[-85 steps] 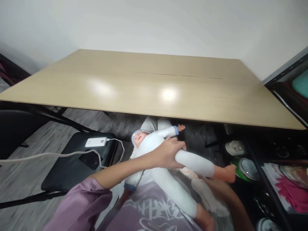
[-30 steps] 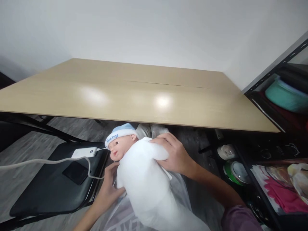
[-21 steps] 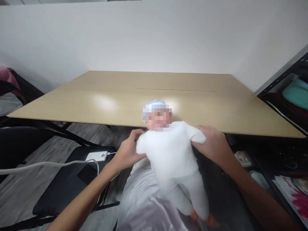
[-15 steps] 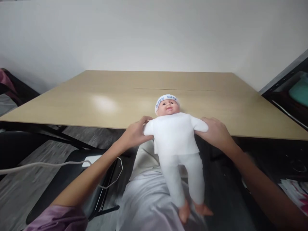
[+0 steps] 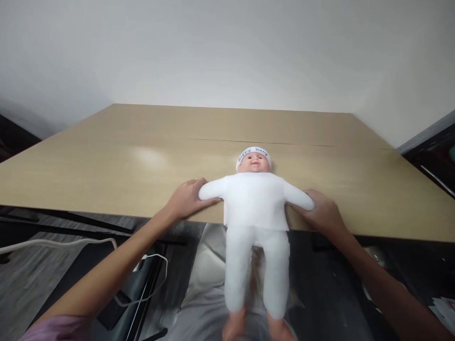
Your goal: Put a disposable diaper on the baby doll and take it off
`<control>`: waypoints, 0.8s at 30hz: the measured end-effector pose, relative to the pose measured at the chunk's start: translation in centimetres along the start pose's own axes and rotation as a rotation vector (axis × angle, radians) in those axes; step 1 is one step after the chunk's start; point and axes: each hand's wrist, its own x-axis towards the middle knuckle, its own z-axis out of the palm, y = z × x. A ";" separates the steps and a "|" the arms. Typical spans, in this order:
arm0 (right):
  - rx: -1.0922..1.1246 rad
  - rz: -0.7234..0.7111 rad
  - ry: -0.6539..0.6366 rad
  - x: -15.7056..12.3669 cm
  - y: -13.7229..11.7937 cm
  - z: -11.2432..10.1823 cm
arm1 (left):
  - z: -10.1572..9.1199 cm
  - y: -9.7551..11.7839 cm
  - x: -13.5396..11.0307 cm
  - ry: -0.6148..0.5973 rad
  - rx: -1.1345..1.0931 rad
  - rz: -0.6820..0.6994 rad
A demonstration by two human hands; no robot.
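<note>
Blue lettering is spelling "Happy Baby" across the white cap band [image 5: 253,152] of the white-suited plastic baby doll [image 5: 255,203], between the left hand [image 5: 185,201] and the right hand [image 5: 322,214], slightly beyond them.

A plain, office-like room: bare white wall [image 5: 227,47], long wooden table [image 5: 106,156], black metal shelving [image 5: 430,151] at right.

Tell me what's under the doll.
The doll has its head and torso over the table; its legs hang past the edge above a lap. Anything beneath the torso is hidden.
</note>
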 end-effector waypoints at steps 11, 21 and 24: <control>-0.061 -0.096 -0.016 15.4 2.7 5.4 | 1.2 -6.0 14.7 0.121 0.084 0.017; -0.066 -0.153 0.073 28.2 3.6 9.4 | 1.8 -12.4 26.9 0.313 0.238 0.043; -0.077 -0.119 0.108 31.0 3.6 10.2 | 1.8 -13.5 29.7 0.332 0.279 0.046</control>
